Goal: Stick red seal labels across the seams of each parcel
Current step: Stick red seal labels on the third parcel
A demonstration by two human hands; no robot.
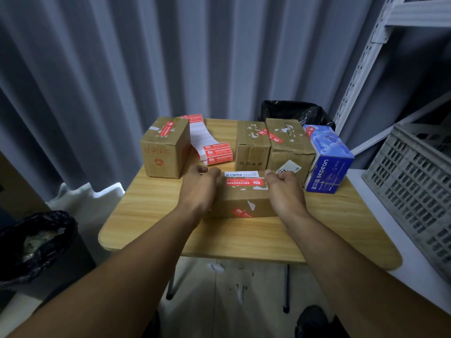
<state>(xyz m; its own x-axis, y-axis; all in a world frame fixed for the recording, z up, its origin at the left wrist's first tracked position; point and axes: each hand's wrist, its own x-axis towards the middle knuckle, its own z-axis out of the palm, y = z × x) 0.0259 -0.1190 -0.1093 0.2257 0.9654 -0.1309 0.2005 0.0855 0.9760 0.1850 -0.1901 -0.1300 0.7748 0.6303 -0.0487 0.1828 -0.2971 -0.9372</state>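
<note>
the left hand (199, 191) and right hand (285, 193) grip opposite ends of the flat parcel (244, 201), its red seal label (245, 182) on top, on the surface (151, 215).

Room dimly lit, bluish cast. Table (244, 237) lit softly from above. Edges bowed by wide lens. Corners darkened, slightly blurred.

The low brown cardboard parcel (244, 203) bears a red seal label (244, 182) with white print. A blue-and-white cardboard box (329, 164) stands at the right edge of the pale wood-grain desk (151, 215).
</note>
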